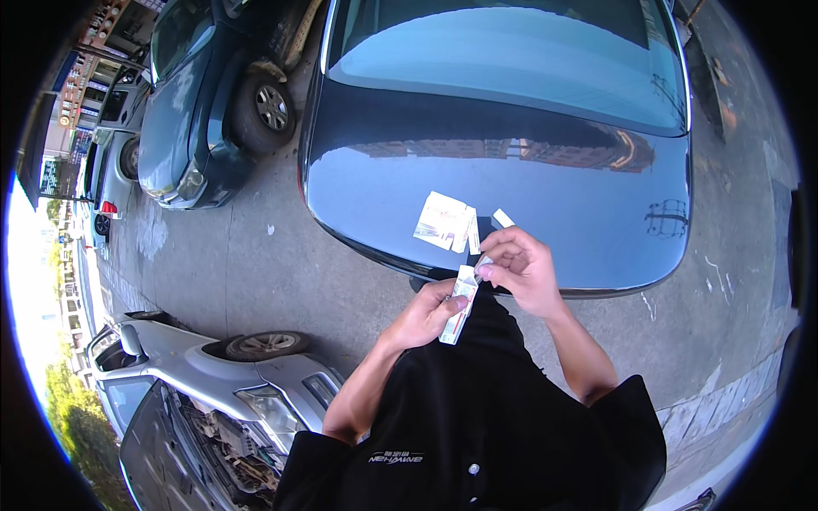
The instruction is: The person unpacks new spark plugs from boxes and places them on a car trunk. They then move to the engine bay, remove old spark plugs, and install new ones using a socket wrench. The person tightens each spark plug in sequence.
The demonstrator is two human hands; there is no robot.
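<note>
My left hand is closed around a narrow white carton with coloured print, its thumb pressed flat on the front. The carton is tilted, with its upper end toward the car. At that upper end my right hand is closed in a pinch on a small greyish piece, too small to name. Just beyond my hands, a flat white printed packet or sheet lies on the dark blue car's body panel. Beside it lie a slim white strip and a small white piece.
The car's glass rises beyond the panel. At the left stands a dark teal vehicle. A silver car with its hood raised is at the lower left. Concrete ground runs between the vehicles.
</note>
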